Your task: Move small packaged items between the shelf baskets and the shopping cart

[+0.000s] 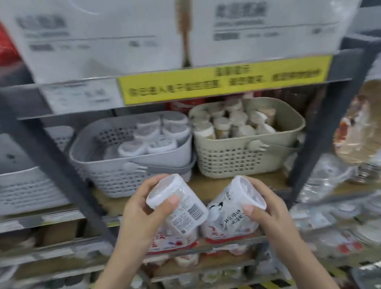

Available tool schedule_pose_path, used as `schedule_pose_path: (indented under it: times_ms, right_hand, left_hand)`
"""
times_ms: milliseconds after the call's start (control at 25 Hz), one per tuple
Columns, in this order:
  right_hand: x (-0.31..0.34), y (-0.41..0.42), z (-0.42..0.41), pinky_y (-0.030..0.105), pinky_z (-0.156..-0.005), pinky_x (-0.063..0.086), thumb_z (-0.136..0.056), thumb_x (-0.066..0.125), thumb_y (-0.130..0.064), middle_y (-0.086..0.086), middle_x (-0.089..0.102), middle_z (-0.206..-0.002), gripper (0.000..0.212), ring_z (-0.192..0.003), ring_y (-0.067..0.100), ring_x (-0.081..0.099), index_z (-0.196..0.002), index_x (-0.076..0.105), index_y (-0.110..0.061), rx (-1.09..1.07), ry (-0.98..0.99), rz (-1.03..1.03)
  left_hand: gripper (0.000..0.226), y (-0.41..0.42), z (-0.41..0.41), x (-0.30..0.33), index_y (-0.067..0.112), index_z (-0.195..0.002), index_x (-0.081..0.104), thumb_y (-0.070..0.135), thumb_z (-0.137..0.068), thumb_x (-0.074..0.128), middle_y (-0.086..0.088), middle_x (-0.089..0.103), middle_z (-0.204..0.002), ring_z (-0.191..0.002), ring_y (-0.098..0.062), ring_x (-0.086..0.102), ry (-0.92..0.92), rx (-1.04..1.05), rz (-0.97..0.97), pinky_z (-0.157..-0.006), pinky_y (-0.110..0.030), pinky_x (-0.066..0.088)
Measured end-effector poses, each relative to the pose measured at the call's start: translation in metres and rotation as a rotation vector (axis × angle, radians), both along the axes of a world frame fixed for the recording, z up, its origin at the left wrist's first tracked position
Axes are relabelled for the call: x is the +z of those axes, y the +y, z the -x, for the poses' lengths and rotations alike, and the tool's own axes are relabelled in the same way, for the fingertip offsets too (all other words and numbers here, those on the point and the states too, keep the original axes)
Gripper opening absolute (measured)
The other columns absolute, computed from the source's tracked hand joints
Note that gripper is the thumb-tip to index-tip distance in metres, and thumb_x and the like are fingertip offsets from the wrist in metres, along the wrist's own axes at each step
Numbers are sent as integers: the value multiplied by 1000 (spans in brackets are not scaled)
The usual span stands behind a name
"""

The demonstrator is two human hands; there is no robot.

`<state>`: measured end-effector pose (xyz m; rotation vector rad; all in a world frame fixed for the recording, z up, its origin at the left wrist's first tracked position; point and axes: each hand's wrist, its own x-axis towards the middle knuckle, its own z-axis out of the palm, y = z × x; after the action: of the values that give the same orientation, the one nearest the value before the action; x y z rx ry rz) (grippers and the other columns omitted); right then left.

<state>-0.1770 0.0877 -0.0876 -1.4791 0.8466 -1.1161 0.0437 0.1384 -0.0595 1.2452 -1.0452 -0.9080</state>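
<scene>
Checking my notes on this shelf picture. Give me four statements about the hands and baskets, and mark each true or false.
1. Each hand holds one white tub. True: the left hand grips the left tub, the right hand grips the right tub.
2. The grey basket is empty. False: it holds white tubs.
3. The beige basket stands right of the grey one. True.
4. The yellow sign hangs below the baskets. False: it is on the shelf edge above them.
</scene>
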Motion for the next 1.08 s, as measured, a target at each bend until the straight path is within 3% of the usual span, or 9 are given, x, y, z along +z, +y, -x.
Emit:
schedule_pose_path:
  times_ms: [200, 320, 440, 600, 720, 840, 960, 1080]
  right_hand:
    - [25, 2, -93, 19, -74, 51, -64, 65, -44, -6, 69, -107, 55, -97, 10, 66, -115, 61, -24, 56, -20, 70]
    - [40, -2, -130, 23, -73, 53, -66, 66, -43, -3, 68, -107, 52, -96, 14, 66, -115, 61, -26, 56, -37, 97]
    - [57, -10, -155, 23, -74, 53, -65, 67, -41, -7, 68, -105, 51, -96, 12, 66, -114, 59, -27, 36, -48, 128]
    - [74, -30, -179, 19, -78, 51, -67, 72, -28, -10, 66, -104, 46, -96, 4, 64, -109, 55, -31, -31, -31, 173]
    - [82, -49, -195, 10, -80, 47, -72, 72, -20, -14, 63, -108, 46, -98, -5, 61, -115, 54, -25, -72, 40, 224]
    - [87, -67, -207, 3, -79, 43, -78, 74, -10, -15, 61, -107, 46, -95, -13, 57, -119, 54, -16, -112, 120, 263]
    - [96, -83, -223, 4, -81, 43, -80, 72, -8, -20, 60, -100, 34, -86, -12, 56, -107, 55, -22, -117, 142, 255]
    - [105, -102, -242, -1, -71, 38, -84, 69, -12, -26, 53, -89, 27, -72, -16, 49, -100, 52, -27, -44, 229, 204]
  left_hand:
    - [46, 18, -91, 27, 26, -105, 65, 41, -62, 73, 10, 69, -96, -84, -6, 66, -52, 72, 79, -64, -17, 51]
    - [44, 15, -119, 41, 23, -111, 60, 32, -73, 78, 14, 67, -97, -85, -1, 64, -71, 143, 137, -65, -13, 50]
    - [40, 7, -128, 54, 32, -108, 55, 28, -75, 77, 16, 63, -100, -90, 1, 61, -121, 235, 234, -70, -12, 49]
    - [45, -4, -129, 60, 32, -112, 47, 21, -79, 75, 20, 57, -102, -94, 4, 57, -272, 397, 283, -75, -9, 45]
    - [48, -18, -125, 57, 27, -119, 44, 22, -81, 73, 17, 54, -107, -98, 1, 54, -491, 480, 313, -80, -13, 43]
    - [44, -36, -126, 50, 16, -123, 45, 16, -85, 68, 6, 54, -112, -103, -6, 52, -586, 527, 304, -83, -14, 43]
    - [37, -57, -126, 46, 10, -116, 47, 10, -85, 66, -2, 57, -110, -100, -15, 55, -608, 595, 245, -79, -22, 44]
    - [45, -75, -131, 43, 4, -120, 43, 13, -83, 67, -12, 59, -111, -98, -26, 59, -681, 620, 65, -72, -25, 44]
